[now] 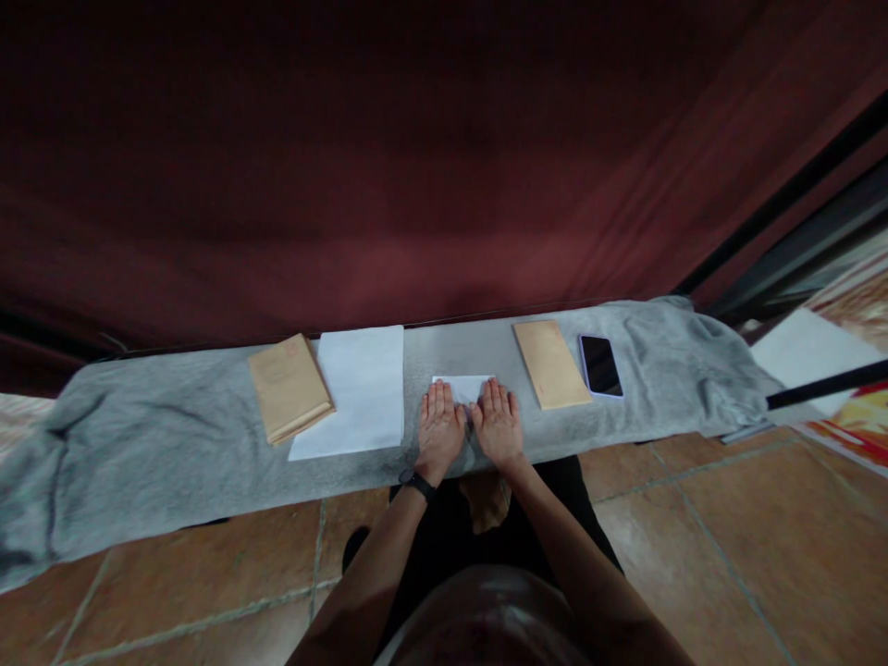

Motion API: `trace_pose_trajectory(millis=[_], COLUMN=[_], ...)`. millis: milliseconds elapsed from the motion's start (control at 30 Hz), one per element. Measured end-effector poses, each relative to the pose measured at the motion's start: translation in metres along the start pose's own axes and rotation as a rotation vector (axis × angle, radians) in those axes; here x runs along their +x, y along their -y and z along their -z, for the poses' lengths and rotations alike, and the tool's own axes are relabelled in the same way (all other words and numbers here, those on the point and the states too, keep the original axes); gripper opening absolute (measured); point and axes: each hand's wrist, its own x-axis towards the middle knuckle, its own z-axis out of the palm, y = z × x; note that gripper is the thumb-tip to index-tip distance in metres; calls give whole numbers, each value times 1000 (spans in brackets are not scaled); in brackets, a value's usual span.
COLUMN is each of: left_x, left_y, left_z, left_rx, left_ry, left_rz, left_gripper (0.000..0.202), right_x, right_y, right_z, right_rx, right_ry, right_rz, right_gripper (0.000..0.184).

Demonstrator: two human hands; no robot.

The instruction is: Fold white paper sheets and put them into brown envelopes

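My left hand (440,427) lies flat, palm down, on the left part of a small folded white sheet of paper (469,388). On the sheet's right part rests my right hand (498,425), also flat with fingers stretched forward. Both thumbs point inward and nearly meet. Only the paper's upper edge and middle show; the hands cover the rest. Left of my left hand are larger white sheets (364,388), with a stack of brown envelopes (289,387) over their left edge. To the right of my right hand is a single brown envelope (551,363).
A phone (601,366) lies right of the single envelope. Grey cloth (173,444) covers the long narrow surface. A dark red panel (416,185) rises along its far side. Black bars and a white sheet (811,356) stand at the right. Tiled floor (694,518) lies below.
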Motion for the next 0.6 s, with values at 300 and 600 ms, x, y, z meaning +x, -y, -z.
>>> trace_pose_trajectory(millis=[300, 600], left_x=[-2, -6], left_y=[3, 4], left_z=[-2, 0], left_rx=[-11, -23], left_ry=[-31, -49], left_rz=[17, 73], left_gripper=[61, 62], right_x=[-2, -5], right_y=[-3, -7], right_z=[-2, -1], right_rx=[3, -5], right_ry=[-31, -34], right_rz=[-5, -31], right_gripper=[64, 65])
